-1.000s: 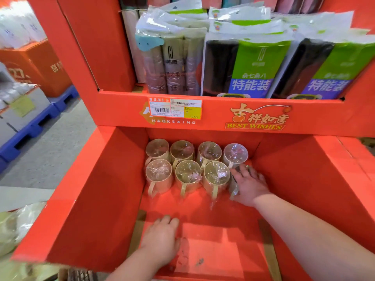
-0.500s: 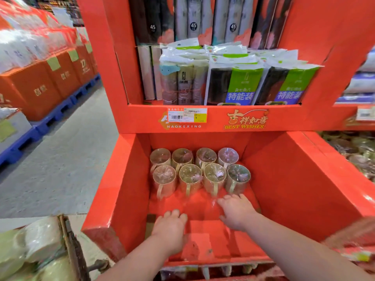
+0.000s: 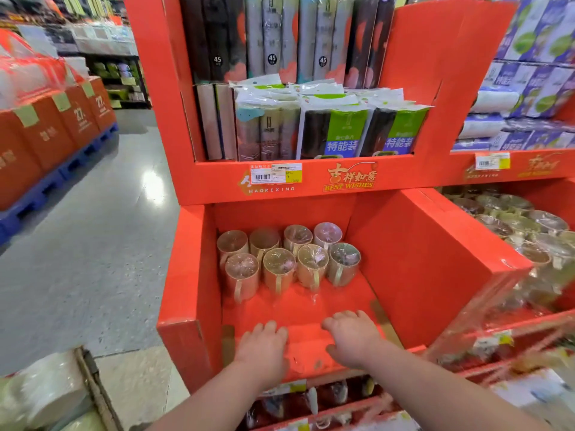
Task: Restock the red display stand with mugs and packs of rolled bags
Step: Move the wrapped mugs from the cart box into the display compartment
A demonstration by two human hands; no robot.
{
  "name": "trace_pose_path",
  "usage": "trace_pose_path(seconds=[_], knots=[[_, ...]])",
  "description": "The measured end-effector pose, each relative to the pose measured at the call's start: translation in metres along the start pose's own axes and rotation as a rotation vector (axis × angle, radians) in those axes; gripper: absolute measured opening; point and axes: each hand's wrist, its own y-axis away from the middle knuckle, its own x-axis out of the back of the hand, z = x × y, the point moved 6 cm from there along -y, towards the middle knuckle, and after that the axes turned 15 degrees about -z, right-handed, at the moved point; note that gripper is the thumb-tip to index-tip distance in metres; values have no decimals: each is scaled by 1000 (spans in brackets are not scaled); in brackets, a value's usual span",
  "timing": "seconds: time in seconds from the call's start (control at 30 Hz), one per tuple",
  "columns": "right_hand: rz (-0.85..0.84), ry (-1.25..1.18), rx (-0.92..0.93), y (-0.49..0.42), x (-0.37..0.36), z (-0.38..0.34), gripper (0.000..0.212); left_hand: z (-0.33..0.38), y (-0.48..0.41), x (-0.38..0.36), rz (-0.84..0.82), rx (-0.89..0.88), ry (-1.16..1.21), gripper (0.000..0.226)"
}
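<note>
Mug restock is partly done, I reckon. Eight film-wrapped mugs [image 3: 289,259] sit in two rows of four at the back of the lower bin of the red display stand [image 3: 186,275], centre frame, handles toward me. The front half of the bin floor is bare, so I'd say many more mugs are still to go in.

My left hand [image 3: 264,346] and right hand [image 3: 354,337], lower centre, are palm down over the front of the bin floor. Fingers are loosely spread and hold nothing; I can't tell if they touch it.

Packs of rolled bags [image 3: 336,132] stand on the upper shelf, top centre. That shelf looks near full to me, so little is left there.
</note>
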Motion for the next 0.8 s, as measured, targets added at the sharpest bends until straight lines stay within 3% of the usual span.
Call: trace_pose_path(seconds=[0.3, 0.8], knots=[[31, 38, 62, 30, -12, -14, 47, 10, 31, -10, 36, 40, 36, 55], [75, 80, 237, 111, -77, -5, 46, 86, 124, -62, 68, 208, 93, 40]])
